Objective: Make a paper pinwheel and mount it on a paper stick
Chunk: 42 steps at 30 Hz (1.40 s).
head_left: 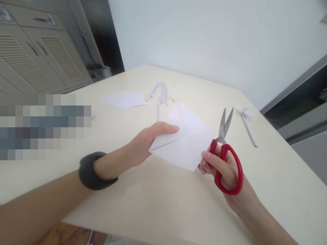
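A white sheet of paper (184, 149), with a slit or fold line on its left part, is held above the table. My left hand (150, 136) grips its left edge, thumb on top and the other fingers hidden beneath. My right hand (222, 165) has red-handled scissors (221, 136) looped over it, blades parted and pointing away from me. The right thumb and fingertips also touch the sheet's right corner. Just beyond lies more white paper (191, 117), partly covered by the held sheet.
Several white paper tubes (163, 92) lie at the table's middle back, beside a stack of paper (127, 100). A tube with a pinwheel-like paper top (249, 129) lies at the right. A white wall (204, 41) stands behind the table (122, 197). Part of the left side is pixelated.
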Each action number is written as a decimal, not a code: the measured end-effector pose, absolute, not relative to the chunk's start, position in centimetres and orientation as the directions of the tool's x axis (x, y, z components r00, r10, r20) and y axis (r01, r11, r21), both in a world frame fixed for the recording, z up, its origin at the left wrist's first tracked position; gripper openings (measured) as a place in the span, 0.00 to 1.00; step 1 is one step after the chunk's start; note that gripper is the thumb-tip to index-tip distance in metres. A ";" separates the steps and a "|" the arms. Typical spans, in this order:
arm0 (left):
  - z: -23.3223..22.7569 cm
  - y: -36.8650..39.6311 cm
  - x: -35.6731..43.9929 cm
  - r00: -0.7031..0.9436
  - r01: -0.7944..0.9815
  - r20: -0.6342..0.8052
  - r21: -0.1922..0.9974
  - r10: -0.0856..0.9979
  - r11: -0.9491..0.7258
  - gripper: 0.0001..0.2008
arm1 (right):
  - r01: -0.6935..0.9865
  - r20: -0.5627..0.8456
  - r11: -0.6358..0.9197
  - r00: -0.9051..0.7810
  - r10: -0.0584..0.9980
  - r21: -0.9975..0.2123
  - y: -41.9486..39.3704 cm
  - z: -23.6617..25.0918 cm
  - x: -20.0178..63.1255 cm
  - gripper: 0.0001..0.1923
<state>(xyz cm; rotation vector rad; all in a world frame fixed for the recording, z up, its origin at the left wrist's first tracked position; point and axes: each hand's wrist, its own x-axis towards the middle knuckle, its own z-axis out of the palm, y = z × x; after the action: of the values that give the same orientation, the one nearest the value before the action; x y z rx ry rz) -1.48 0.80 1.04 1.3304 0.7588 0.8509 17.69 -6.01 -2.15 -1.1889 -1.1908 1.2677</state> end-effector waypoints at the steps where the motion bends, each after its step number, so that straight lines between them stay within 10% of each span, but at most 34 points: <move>1: 1.0 0.9 -1.5 0.541 -0.130 0.016 0.989 0.841 0.065 0.14 | -0.038 -0.018 -0.018 0.008 1.000 -0.999 -6.0 -2.1 17.7 0.14; 9: 1.1 0.6 -0.9 0.825 0.130 -0.066 0.989 0.561 -0.075 0.12 | -0.052 0.070 0.084 0.234 0.970 -0.995 -6.1 -1.6 17.2 0.15; 27: 1.3 0.0 -0.9 0.506 0.358 0.059 0.894 0.860 -0.271 0.18 | -0.250 -0.060 -0.043 0.061 0.996 -0.967 -7.0 -1.5 17.1 0.24; 42: 1.1 -0.2 -1.0 0.293 0.322 0.139 0.917 0.946 -0.235 0.14 | 0.044 -0.107 -0.100 -0.218 0.970 -0.994 -7.0 -1.0 15.6 0.27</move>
<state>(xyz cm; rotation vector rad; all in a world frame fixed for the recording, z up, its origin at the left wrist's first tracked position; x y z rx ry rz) -0.96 -0.23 1.06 1.7329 1.1563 0.9476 15.62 -6.97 -1.02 -1.1986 -1.3460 1.4355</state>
